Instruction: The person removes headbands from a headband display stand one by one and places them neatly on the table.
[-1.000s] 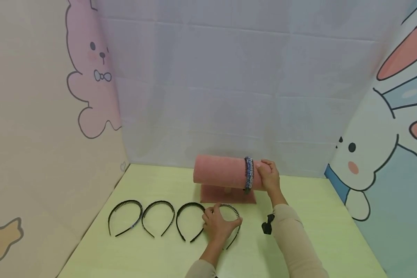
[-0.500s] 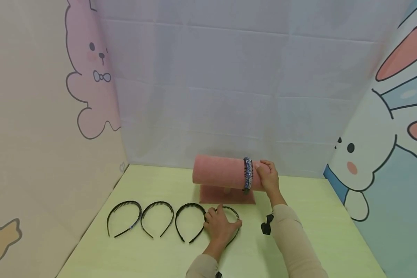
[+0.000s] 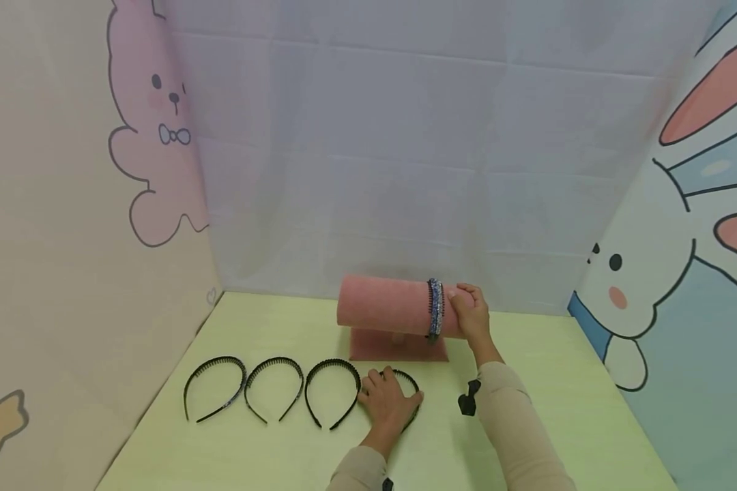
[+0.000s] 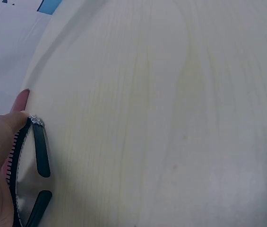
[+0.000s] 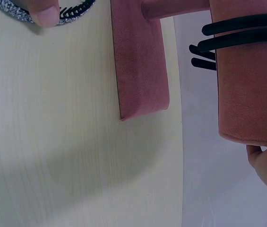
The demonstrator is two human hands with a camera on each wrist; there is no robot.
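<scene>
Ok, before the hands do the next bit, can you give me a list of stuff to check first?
1. Left hand holding a headband: ok, though how firmly I cannot tell.
2. That headband lifted off the table: cannot tell.
3. Right hand holding the pink roll: ok, at its right end.
4. Bare space on the roll: ok, on its left part; the blue and silver headbands sit near the right hand.
5. Left hand well away from the next headband over: not ok, it is right beside it.
6. Stand's base on the table: ok, it looks flat.
</scene>
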